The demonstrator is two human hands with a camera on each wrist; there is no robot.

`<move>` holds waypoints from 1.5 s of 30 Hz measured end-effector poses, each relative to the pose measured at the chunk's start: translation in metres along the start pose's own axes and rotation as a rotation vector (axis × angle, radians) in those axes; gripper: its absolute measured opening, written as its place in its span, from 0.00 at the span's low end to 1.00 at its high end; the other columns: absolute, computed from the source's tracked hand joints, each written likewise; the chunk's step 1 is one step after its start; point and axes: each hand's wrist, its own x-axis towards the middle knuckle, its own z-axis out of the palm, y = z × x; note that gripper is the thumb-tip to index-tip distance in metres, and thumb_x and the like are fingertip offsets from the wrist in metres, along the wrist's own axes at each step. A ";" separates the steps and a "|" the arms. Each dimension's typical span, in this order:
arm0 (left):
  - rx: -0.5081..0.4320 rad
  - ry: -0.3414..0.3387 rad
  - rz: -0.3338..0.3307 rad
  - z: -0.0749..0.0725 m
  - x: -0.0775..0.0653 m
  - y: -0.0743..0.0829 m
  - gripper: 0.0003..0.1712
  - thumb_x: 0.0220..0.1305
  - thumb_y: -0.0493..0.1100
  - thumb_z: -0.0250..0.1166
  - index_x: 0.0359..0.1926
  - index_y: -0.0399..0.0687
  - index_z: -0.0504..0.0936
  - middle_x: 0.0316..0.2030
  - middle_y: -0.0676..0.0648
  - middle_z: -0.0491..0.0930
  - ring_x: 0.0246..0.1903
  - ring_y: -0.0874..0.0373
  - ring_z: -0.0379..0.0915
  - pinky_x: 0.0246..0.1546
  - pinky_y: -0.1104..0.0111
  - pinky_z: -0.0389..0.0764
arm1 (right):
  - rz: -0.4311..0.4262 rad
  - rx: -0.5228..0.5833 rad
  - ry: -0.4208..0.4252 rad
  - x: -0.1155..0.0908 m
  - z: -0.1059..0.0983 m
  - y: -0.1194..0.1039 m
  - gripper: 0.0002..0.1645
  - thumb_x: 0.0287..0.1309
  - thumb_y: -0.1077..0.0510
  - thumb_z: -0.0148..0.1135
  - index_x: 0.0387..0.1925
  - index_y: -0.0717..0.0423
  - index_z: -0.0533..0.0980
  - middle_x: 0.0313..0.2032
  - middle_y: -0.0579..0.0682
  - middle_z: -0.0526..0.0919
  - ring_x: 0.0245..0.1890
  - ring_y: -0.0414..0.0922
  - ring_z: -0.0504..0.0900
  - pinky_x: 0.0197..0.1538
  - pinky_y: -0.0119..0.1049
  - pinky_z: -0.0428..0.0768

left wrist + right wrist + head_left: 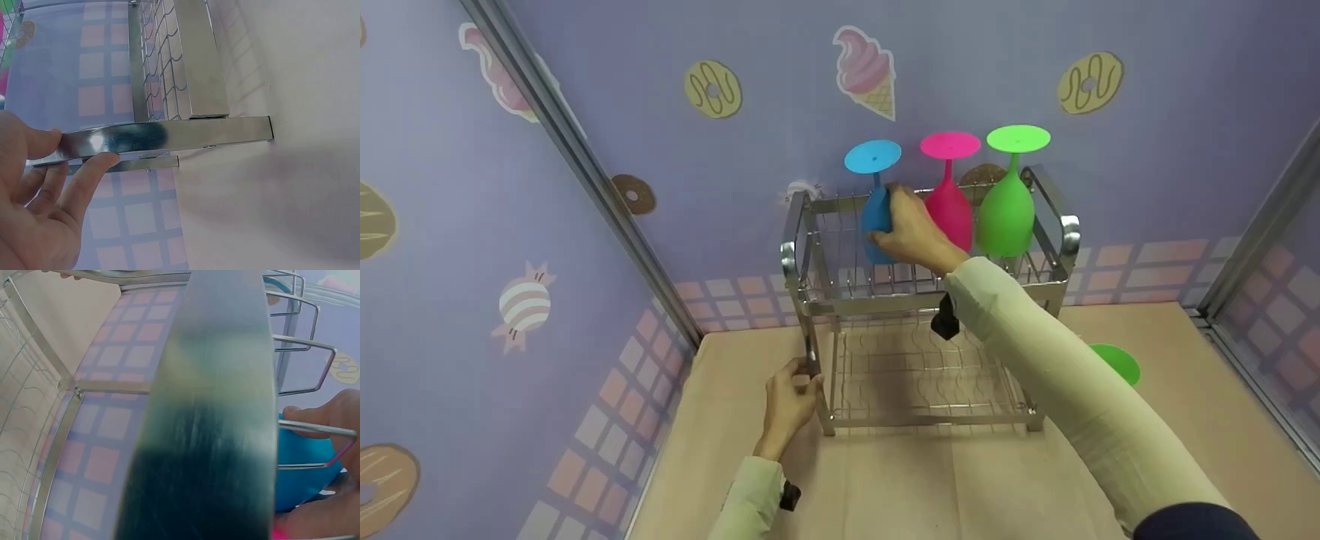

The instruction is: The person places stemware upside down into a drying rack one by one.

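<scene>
A two-tier metal dish rack (862, 306) stands against the back wall. My left hand (789, 409) grips its front left leg, thumb on one side and fingers on the other, as the left wrist view (50, 208) also shows. On the upper tier my right hand (915, 231) holds a blue goblet (874, 217) by its bowl; the goblet is upside down, foot on top. To its right stand a pink goblet (949, 206) and a green goblet (1006, 214), both inverted. In the right wrist view the rack's rail hides much of the blue bowl (304, 461).
A green round object (1116, 363), partly hidden by my right sleeve, is on the table (885, 487) right of the rack. The rack's lower wire tier (922, 367) lies below the goblets. Patterned walls (780, 45) close in the back and both sides.
</scene>
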 end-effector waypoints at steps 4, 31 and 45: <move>-0.003 0.017 0.001 -0.002 -0.002 -0.003 0.16 0.69 0.27 0.68 0.56 0.33 0.84 0.48 0.35 0.88 0.45 0.40 0.90 0.42 0.64 0.94 | -0.007 -0.041 0.010 0.000 0.007 -0.002 0.52 0.70 0.59 0.68 0.81 0.70 0.49 0.75 0.69 0.63 0.76 0.63 0.67 0.77 0.61 0.72; 0.015 0.031 0.042 -0.003 0.005 -0.009 0.15 0.69 0.28 0.69 0.55 0.31 0.84 0.46 0.35 0.89 0.46 0.40 0.90 0.43 0.61 0.94 | -0.164 -0.069 0.084 -0.044 -0.018 0.001 0.51 0.71 0.54 0.69 0.81 0.69 0.51 0.76 0.68 0.63 0.77 0.61 0.66 0.80 0.60 0.69; 0.008 0.041 0.000 0.000 0.007 -0.006 0.15 0.69 0.28 0.69 0.55 0.35 0.85 0.47 0.37 0.89 0.45 0.41 0.90 0.45 0.57 0.94 | -0.348 -0.014 0.179 -0.113 -0.066 0.037 0.37 0.68 0.63 0.71 0.72 0.69 0.66 0.68 0.65 0.73 0.69 0.63 0.76 0.72 0.58 0.79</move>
